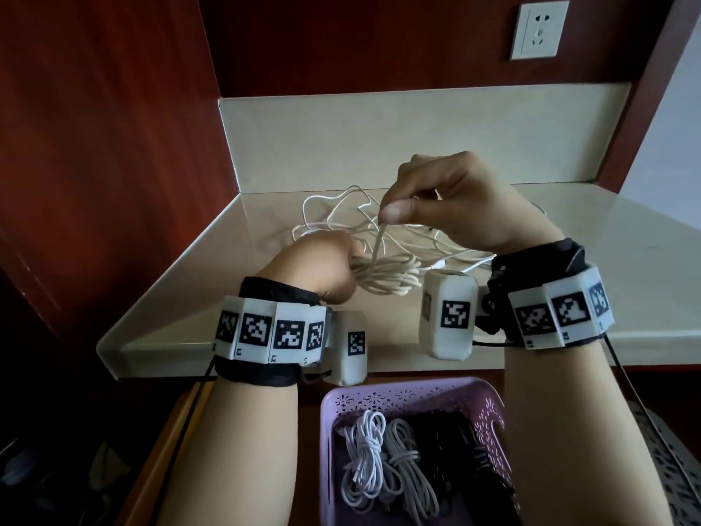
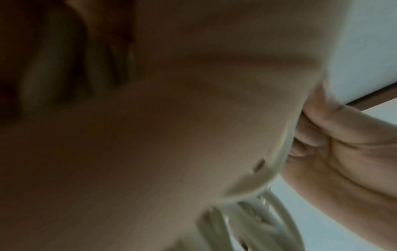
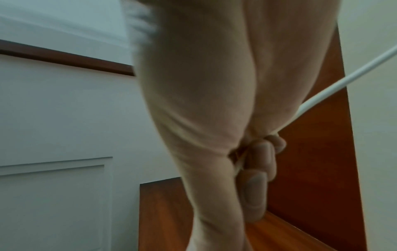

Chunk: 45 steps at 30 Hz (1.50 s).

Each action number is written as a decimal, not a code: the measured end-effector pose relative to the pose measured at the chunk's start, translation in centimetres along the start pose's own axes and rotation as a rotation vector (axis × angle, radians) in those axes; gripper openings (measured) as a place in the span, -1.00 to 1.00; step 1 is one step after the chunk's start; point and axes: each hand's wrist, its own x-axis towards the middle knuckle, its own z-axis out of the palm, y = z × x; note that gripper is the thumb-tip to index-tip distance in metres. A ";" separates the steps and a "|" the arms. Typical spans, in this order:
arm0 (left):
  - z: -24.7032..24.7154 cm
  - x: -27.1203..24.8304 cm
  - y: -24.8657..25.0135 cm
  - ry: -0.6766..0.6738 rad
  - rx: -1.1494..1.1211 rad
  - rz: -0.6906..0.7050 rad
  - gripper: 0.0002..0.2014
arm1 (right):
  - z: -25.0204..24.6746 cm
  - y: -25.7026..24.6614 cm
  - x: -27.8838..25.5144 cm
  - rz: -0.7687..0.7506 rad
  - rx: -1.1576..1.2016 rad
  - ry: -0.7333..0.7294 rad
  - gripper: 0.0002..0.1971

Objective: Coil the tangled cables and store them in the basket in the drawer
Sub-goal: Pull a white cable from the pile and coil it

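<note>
My left hand (image 1: 322,267) grips a bundle of cream cable loops (image 1: 383,277) just above the counter; the loops (image 2: 253,220) show blurred in the left wrist view. My right hand (image 1: 436,206) is higher, pinching the loose end of that cream cable (image 1: 379,241) between thumb and fingers; the strand (image 3: 343,81) runs out of its curled fingers (image 3: 257,166). More tangled white cable (image 1: 341,210) lies on the counter behind my hands. The purple basket (image 1: 409,389) sits in the open drawer below, holding coiled white cables (image 1: 364,461), grey cables (image 1: 409,472) and black cables (image 1: 462,449).
The pale counter (image 1: 607,267) has a raised backsplash (image 1: 417,138) and dark wood panels on both sides. A wall socket (image 1: 538,30) is high on the right. The drawer's wooden side (image 1: 167,449) runs along the left of the basket.
</note>
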 end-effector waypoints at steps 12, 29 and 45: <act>-1.4 -1.3 -2.0 -0.159 -0.303 0.270 -0.71 | 0.5 3.3 -0.3 0.131 0.205 0.162 -0.87; -0.9 0.5 -2.4 0.400 -1.361 -0.220 -0.71 | 3.8 2.3 1.0 0.314 -0.131 0.088 -0.70; -2.1 1.4 -2.2 0.619 0.085 -0.124 -0.70 | 4.2 0.6 1.8 0.319 -0.578 -0.008 -0.83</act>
